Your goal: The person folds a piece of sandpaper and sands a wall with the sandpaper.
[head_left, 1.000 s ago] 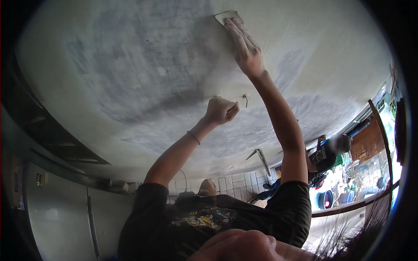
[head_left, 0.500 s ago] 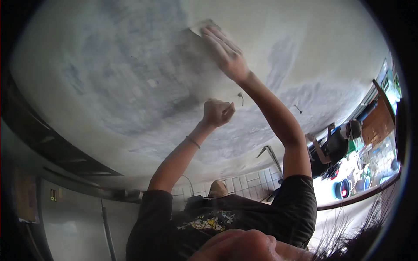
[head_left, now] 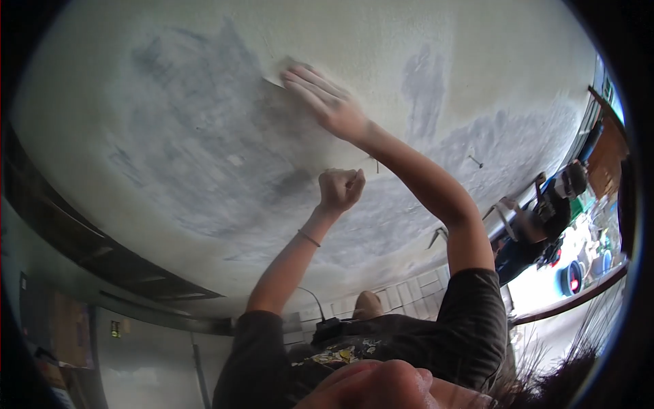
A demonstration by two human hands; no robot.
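My right hand (head_left: 327,105) lies flat against a pale wall (head_left: 340,34) with grey scuffed patches, its fingers straight and whitened with dust. Under those fingers is a thin sheet, likely sandpaper (head_left: 274,83), pressed to the wall; most of it is hidden by the hand. Lower down and to the left, my left hand (head_left: 339,189) is closed in a fist near the wall, with nothing showing out of it. A thin band (head_left: 308,238) circles the left wrist. A grey patch (head_left: 204,129) spreads over the wall left of both hands.
A bolt (head_left: 475,161) and a metal bracket (head_left: 438,236) stick out of the wall to the right. Another person (head_left: 538,221) stands at the right, near a bright opening. A dark slatted strip (head_left: 102,245) runs along the lower left. Pale tiles (head_left: 409,293) show below.
My right hand and the sheet have slid left and slightly down the wall in view. My left fist stays closed in about the same place. The whole view has shifted a little.
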